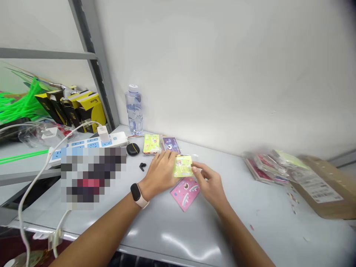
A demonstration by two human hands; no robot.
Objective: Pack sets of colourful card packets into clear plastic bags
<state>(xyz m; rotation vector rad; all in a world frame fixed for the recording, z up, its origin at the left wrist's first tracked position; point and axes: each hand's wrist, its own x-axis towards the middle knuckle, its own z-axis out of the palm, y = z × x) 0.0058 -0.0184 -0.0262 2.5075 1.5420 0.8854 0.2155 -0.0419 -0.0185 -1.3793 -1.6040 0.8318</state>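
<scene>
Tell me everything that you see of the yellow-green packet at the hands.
The packet is flat and rectangular, with printed decoration and what looks like clear plastic along its top. The left hand covers its left end; the right hand touches its right edge. A pink card shows just below.

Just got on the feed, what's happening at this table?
A person has both bare hands on a yellow-green packet: the left hand at one side, the right hand's fingers at the other. Just below it, a pink booklet or card lies on the table. Behind the hands are another yellow-green packet and a purple one, near a clear bottle.
</scene>
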